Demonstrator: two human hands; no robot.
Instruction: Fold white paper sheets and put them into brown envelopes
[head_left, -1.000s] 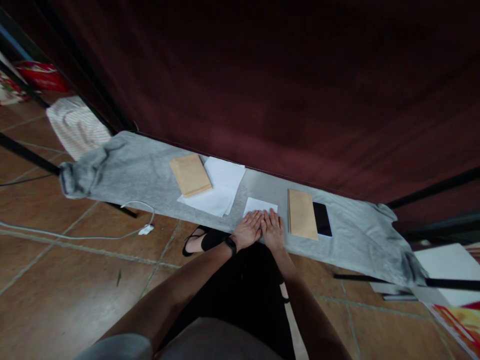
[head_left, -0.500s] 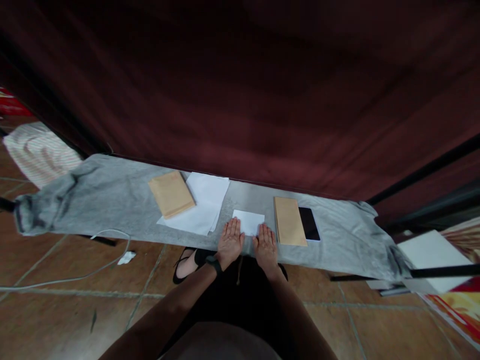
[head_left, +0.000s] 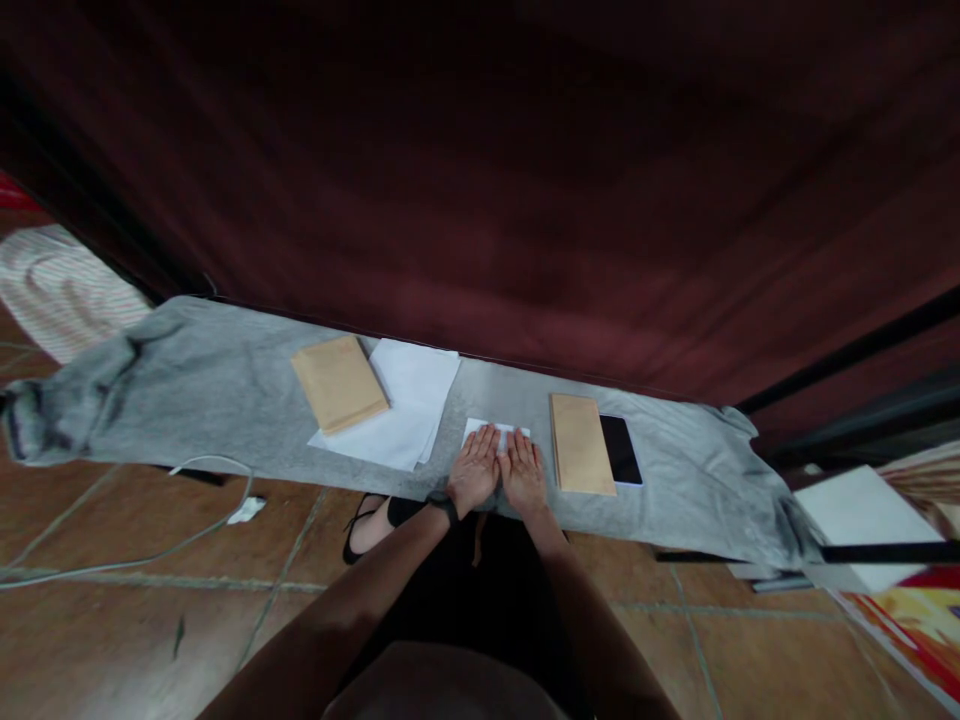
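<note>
A small white piece of paper (head_left: 474, 425), seemingly folded, lies on the grey cloth in front of me, largely covered by my hands. Flat on its left part rests my left hand (head_left: 475, 470), fingers stretched out. Beside it, almost touching, my right hand (head_left: 523, 473) lies palm down on the right part, also with straight fingers. To the right is a stack of brown paper envelopes (head_left: 582, 445), partly over a dark-screened phone or tablet (head_left: 621, 450). Left of my hands, loose white sheets (head_left: 409, 400) lie under another brown stack (head_left: 340, 382).
Grey cloth (head_left: 210, 400) covers the long narrow bench. A dark red curtain (head_left: 480, 250) hangs right behind it. On the tiled floor at left runs a white cable (head_left: 150, 563). White boards (head_left: 866, 515) and dark metal bars (head_left: 885, 552) are at the right end.
Both hands have slid inward and slightly forward over the white paper, from its lower corners to its middle. The view has shifted a little.
</note>
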